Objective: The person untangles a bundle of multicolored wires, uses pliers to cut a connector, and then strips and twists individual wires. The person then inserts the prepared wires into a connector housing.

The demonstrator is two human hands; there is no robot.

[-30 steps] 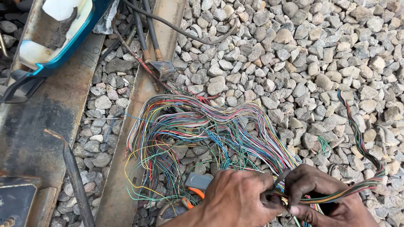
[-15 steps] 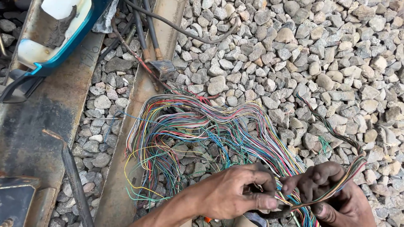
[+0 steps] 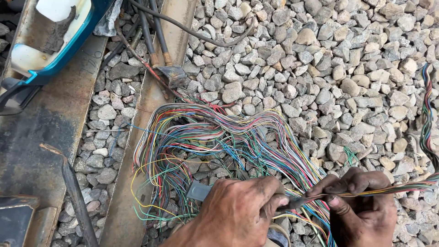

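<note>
Multicoloured wires (image 3: 219,142) are sprawled over gravel (image 3: 347,59) beside the rail (image 3: 151,114), one bundled strand (image 3: 388,188) being pinched closed by left hand (image 3: 240,212) and right hand (image 3: 361,210); thin cores could be snapped or snagged on stones if pulled hard.

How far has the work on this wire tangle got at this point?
Done: one twisted multicoloured wire strand trails clear across the grey gravel. In hand: the left hand and right hand pinch that strand where it leaves the bundle. Left: most of the loose multicoloured wire bundle lies tangled beside the rusty steel rail.
</note>
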